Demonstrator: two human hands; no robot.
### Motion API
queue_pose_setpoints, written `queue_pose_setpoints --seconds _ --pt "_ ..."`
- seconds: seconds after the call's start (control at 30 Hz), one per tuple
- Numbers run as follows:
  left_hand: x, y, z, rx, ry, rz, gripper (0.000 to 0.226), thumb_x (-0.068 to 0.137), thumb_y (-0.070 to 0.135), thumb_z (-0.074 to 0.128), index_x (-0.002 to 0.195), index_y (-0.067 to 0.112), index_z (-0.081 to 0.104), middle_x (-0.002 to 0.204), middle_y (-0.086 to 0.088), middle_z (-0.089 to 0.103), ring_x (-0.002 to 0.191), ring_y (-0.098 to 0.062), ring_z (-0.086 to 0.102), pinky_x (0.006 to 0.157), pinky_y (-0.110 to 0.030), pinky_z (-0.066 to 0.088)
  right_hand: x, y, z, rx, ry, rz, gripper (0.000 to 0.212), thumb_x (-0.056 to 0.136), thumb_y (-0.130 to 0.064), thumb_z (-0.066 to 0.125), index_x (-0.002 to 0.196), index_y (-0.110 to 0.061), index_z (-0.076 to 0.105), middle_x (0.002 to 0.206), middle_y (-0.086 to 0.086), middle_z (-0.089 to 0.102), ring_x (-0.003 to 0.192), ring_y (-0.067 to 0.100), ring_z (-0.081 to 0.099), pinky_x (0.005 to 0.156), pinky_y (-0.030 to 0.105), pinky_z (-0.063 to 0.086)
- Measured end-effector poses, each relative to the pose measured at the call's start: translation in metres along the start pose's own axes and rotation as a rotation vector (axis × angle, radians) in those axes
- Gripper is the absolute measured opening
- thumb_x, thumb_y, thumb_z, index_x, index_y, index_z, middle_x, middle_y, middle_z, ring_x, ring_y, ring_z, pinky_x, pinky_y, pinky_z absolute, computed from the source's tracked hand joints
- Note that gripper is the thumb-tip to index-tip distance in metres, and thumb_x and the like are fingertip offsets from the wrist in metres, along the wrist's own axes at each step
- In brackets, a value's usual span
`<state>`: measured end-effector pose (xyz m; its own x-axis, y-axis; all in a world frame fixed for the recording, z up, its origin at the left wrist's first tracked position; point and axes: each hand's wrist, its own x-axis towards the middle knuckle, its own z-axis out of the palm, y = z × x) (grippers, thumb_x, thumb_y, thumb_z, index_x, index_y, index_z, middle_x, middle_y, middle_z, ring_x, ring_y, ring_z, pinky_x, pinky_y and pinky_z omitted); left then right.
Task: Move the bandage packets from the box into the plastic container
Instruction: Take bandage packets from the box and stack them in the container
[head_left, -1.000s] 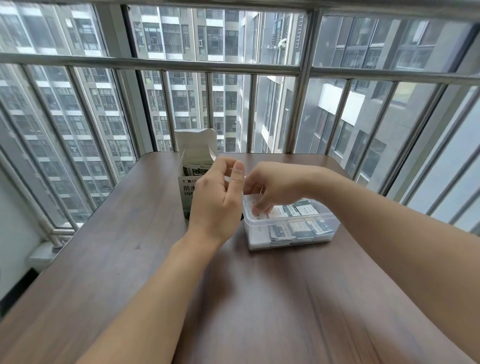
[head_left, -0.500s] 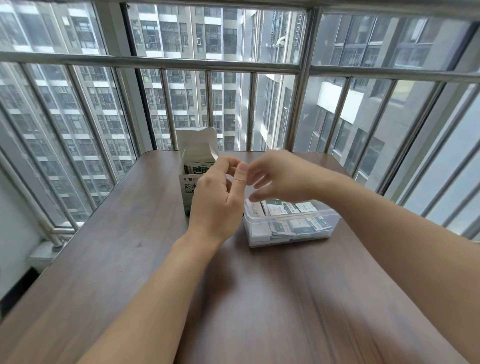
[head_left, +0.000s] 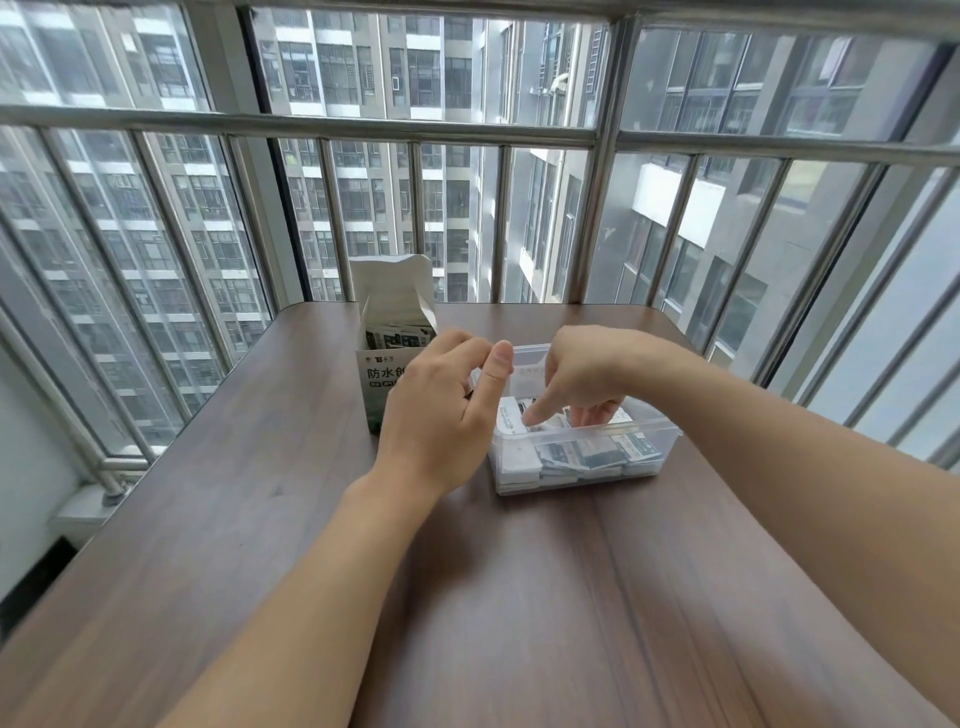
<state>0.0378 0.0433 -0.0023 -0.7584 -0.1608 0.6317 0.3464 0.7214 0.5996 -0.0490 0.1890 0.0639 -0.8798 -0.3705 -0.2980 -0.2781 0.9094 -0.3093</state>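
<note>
The right hand reaches down into the container, fingertips pressing the packets stacked inside. The left hand hovers beside it, fingers loosely curled, holding nothing visible. More packets stick out of the open box behind.

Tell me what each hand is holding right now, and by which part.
Right hand reaches into the plastic container, fingertips on the bandage packets; any grip is hidden. Left hand pinches thumb to fingers; nothing visible between.

My left hand hides the box's lower right corner and part of its print. My right hand covers some packets in the container; I can't tell whether it grips one.
</note>
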Motion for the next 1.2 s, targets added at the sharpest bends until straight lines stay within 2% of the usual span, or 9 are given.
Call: queue_pose_setpoints --seconds 0.3,0.47,0.63,0.8,0.9,1.03,1.2 --pt "0.0021 -0.0031 0.001 -0.048 0.024 -0.01 0.061 0.098 0.059 0.03 0.086 0.016 0.071 0.088 0.008 0.063 0.08 -0.016 0.061 0.075 -0.043 0.05 0.0006 -0.0055 0.0067 0.008 0.02 0.015 0.043 0.075 -0.031 0.089 0.099 -0.001 0.072 0.08 0.013 0.076 0.068 0.023 0.075 0.069 0.032 0.065" --pt "0.0025 -0.0035 0.0009 -0.058 0.033 -0.015 0.06 0.098 0.059 0.03 0.088 0.016 0.072 0.087 0.01 0.062 0.083 -0.015 0.061 0.076 -0.042 0.049 -0.0002 -0.0024 0.001 0.11 0.011 0.004 0.039 0.083 -0.031 0.084 0.1 0.002 0.071 0.08 0.015 0.077 0.057 0.018 0.072 0.056 0.025 0.061" --pt "0.0024 -0.0022 0.0014 -0.066 0.039 -0.019 0.06 0.098 0.06 0.031 0.09 0.017 0.072 0.086 0.012 0.06 0.08 -0.013 0.06 0.075 -0.041 0.049 0.0029 0.0008 -0.0021 0.139 0.007 0.017 0.028 0.089 -0.013 0.078 0.101 0.011 0.07 0.079 0.02 0.073 0.059 0.023 0.069 0.057 0.028 0.063" --pt "0.0023 -0.0026 0.0025 -0.066 0.048 -0.014 0.058 0.097 0.059 0.032 0.091 0.017 0.072 0.086 0.012 0.061 0.076 -0.012 0.059 0.073 -0.04 0.05 0.0067 0.0027 0.0042 0.073 0.0 0.014 0.029 0.081 -0.02 0.086 0.083 0.004 0.07 0.071 0.013 0.072 0.057 0.021 0.067 0.066 0.032 0.064" --pt "0.0023 -0.0036 0.0027 -0.071 0.054 -0.008 0.057 0.097 0.059 0.033 0.091 0.016 0.072 0.086 0.012 0.061 0.074 -0.012 0.058 0.073 -0.04 0.05 0.0074 0.0023 0.0058 0.069 0.005 0.021 0.033 0.079 -0.024 0.088 0.075 0.001 0.067 0.069 0.012 0.072 0.053 0.019 0.066 0.065 0.031 0.064" --pt "0.0031 -0.0042 0.002 -0.076 0.066 -0.003 0.054 0.098 0.056 0.035 0.092 0.017 0.071 0.085 0.013 0.059 0.073 -0.012 0.057 0.072 -0.039 0.048 0.0052 -0.0006 0.0054 0.067 0.009 0.021 0.034 0.077 -0.026 0.089 0.076 0.0 0.067 0.069 0.01 0.072 0.05 0.016 0.067 0.057 0.026 0.062" --pt "0.0035 -0.0065 0.0011 -0.076 0.083 0.001 0.053 0.099 0.055 0.035 0.093 0.016 0.071 0.087 0.011 0.061 0.073 -0.013 0.057 0.073 -0.037 0.047 0.0005 -0.0039 0.0033 0.079 0.021 0.019 0.036 0.074 -0.024 0.091 0.082 0.005 0.071 0.07 0.013 0.074 0.053 0.02 0.07 0.057 0.028 0.063"
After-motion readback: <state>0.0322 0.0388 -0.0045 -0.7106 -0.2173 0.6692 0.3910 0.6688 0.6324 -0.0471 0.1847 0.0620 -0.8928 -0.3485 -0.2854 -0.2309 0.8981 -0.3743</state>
